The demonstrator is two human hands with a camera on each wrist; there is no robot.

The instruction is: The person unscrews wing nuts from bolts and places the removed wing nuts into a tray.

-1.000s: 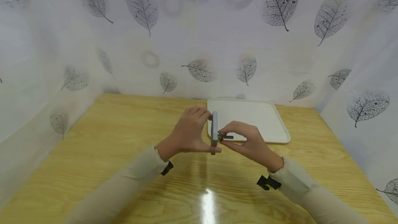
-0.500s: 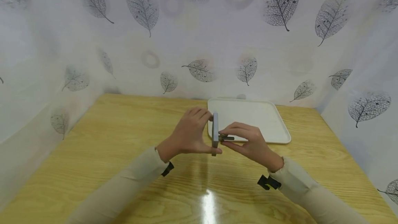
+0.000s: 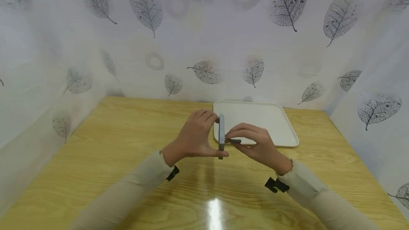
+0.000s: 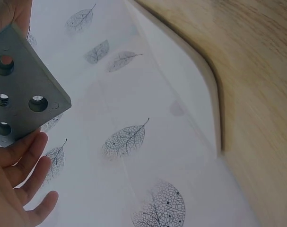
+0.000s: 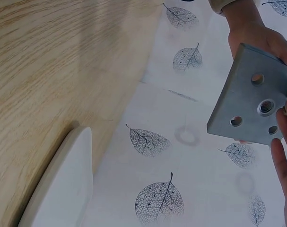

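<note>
My left hand (image 3: 197, 136) holds a thick grey metal plate (image 3: 222, 132) on edge above the table, fingers at its far edge and thumb at its near edge. Round holes go through the plate (image 4: 20, 85), and one shows threads inside. On the plate's right side, my right hand (image 3: 252, 141) pinches a small dark piece with a flat end (image 3: 235, 141) between thumb and fingers. Its tip by the plate is covered by the fingers, so I cannot tell whether it sits in a hole. In the right wrist view, the plate (image 5: 247, 104) faces the right fingertips.
A white rectangular tray (image 3: 268, 123) lies behind the hands on the wooden table (image 3: 153, 194). Leaf-patterned cloth (image 3: 223, 38) hangs around the back and sides. A black strap piece (image 3: 276, 185) hangs at the right wrist.
The dark piece's flat end looks turned, now showing broader. My right thumb has drawn back slightly from the plate. The left hand and plate stay nearly still.
</note>
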